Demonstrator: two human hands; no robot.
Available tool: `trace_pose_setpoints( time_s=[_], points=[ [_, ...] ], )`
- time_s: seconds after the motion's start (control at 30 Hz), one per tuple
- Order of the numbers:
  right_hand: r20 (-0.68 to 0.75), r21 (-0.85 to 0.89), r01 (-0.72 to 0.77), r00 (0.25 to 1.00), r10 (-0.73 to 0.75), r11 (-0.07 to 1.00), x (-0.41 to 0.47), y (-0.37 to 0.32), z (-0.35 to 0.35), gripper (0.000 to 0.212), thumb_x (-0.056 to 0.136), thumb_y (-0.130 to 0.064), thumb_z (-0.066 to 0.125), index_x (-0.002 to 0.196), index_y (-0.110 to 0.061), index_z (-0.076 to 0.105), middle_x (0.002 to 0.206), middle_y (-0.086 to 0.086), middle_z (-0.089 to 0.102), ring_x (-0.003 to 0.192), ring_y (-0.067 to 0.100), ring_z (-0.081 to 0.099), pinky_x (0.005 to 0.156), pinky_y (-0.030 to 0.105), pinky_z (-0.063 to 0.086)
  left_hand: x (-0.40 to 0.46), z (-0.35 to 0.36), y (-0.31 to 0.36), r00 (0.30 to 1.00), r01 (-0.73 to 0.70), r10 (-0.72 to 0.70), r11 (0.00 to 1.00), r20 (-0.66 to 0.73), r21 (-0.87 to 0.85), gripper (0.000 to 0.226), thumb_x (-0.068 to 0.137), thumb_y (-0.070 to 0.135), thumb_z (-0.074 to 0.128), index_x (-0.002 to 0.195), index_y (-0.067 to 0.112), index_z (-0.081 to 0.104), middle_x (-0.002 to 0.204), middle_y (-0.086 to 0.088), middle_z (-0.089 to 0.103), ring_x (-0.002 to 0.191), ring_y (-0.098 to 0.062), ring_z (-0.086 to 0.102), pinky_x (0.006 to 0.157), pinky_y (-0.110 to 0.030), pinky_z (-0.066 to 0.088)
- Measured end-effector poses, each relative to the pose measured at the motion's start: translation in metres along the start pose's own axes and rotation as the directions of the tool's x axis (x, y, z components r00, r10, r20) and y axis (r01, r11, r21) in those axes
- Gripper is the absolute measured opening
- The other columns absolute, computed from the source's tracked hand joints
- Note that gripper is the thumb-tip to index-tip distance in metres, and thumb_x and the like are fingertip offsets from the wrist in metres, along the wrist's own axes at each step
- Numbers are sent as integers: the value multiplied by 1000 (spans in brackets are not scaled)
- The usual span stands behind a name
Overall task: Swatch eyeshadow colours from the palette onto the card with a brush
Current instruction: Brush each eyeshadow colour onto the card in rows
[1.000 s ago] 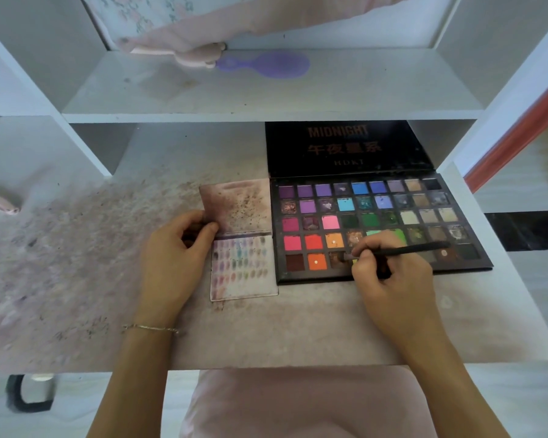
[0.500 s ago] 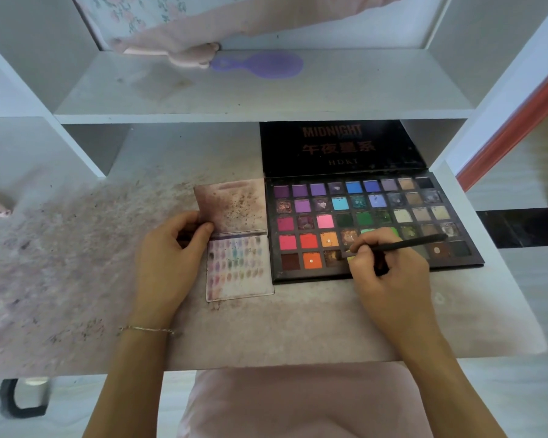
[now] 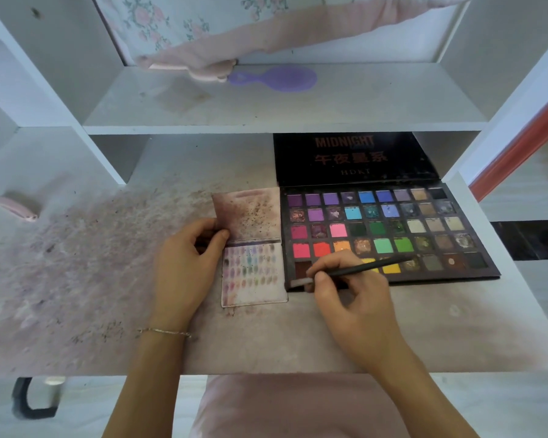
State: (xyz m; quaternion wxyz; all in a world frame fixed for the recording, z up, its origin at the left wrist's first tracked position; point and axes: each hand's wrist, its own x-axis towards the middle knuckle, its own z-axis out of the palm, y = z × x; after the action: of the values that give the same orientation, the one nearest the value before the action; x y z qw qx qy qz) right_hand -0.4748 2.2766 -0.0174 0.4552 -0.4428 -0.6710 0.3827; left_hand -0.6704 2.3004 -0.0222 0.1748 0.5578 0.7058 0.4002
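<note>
Brush off the pans, heading for the card.

Right hand (image 3: 355,298) pinches the thin black brush (image 3: 366,269); 1 s ago its tip sat in a bottom-row pan, now it lies at the front-left corner of the black multicolour eyeshadow palette (image 3: 389,235). Left hand (image 3: 184,267) grips the stained swatch card (image 3: 253,273) beside it. Likely loaded, next dab due.

Right hand (image 3: 351,298) pinches the brush (image 3: 366,269) over the palette (image 3: 389,230); left hand (image 3: 184,267) holds the card (image 3: 253,273) — beside it.
</note>
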Motion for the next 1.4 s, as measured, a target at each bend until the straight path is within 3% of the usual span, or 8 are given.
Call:
trace_pose_setpoints(
  time_s=[0.27, 0.33, 0.43, 0.53, 0.87, 1.17, 1.27, 1.4],
  points=[
    [167, -54, 34, 986, -24, 998, 6, -7, 32, 16, 78, -19, 56, 73, -32, 49, 66, -17, 53, 69, -1, 53, 60, 9, 39, 0, 0, 1, 1000, 1, -1, 999, 1, -34, 13, 85, 14, 59, 96, 15, 68, 82, 8, 65, 76, -7, 60, 70, -20, 47],
    [169, -54, 23, 986, -14, 998, 7, -6, 32, 15, 78, -20, 56, 72, -32, 49, 67, -15, 54, 70, 1, 53, 60, 9, 40, 0, 0, 0, 1000, 4, -4, 999, -3, -33, 13, 85, 15, 60, 95, 16, 68, 82, 7, 65, 76, -8, 61, 71, -21, 48],
    [189, -58, 21, 982, -10, 998, 6, -6, 32, 14, 78, -20, 55, 73, -32, 49, 70, -14, 55, 71, 2, 54, 61, 9, 40, 0, 0, -1, 1000, 6, -6, 999, -13, -34, 12, 85, 15, 60, 94, 17, 68, 81, 8, 65, 75, -2, 59, 68, -10, 44],
    [239, -82, 15, 971, 5, 997, 6, -5, 33, 11, 79, -24, 54, 73, -32, 49, 70, -17, 53, 72, 3, 52, 61, 10, 38, 0, 1, -2, 1000, 11, -11, 1000, -10, -27, 13, 85, 17, 60, 95, 16, 68, 81, 9, 64, 75, 0, 58, 66, -8, 42],
    [315, -130, 27, 949, 16, 991, 6, -4, 31, 5, 80, -28, 52, 78, -24, 53, 72, -11, 54, 74, 8, 51, 60, 20, 44, 0, 0, -1, 1000, 7, -7, 1000, -13, -28, 12, 86, 15, 59, 94, 15, 68, 82, 4, 67, 77, -13, 62, 72, -28, 49],
    [312, -139, 43, 950, 2, 989, 6, -5, 32, 3, 80, -25, 52, 78, -27, 51, 72, -15, 52, 74, 6, 50, 61, 14, 41, -1, 0, -1, 1000, -9, 9, 1000, -19, -8, 10, 85, 15, 60, 92, 15, 68, 74, 15, 59, 71, 2, 55, 62, -3, 38],
    [302, -140, 38, 953, 6, 989, 6, -5, 32, 2, 80, -26, 51, 78, -26, 52, 72, -16, 51, 74, 5, 50, 61, 13, 40, 0, 0, -1, 1000, -12, 12, 1000, -14, -5, 10, 86, 16, 60, 92, 16, 68, 76, 12, 61, 72, 0, 56, 63, -5, 39],
    [347, -139, 44, 938, 7, 989, 6, -5, 31, 3, 80, -27, 51, 78, -25, 52, 72, -11, 53, 74, 9, 50, 61, 21, 44, 0, 1, -1, 1000, -14, 14, 1000, -20, -10, 11, 85, 15, 60, 92, 15, 68, 77, 8, 64, 72, -7, 59, 68, -18, 46]
  ],
)
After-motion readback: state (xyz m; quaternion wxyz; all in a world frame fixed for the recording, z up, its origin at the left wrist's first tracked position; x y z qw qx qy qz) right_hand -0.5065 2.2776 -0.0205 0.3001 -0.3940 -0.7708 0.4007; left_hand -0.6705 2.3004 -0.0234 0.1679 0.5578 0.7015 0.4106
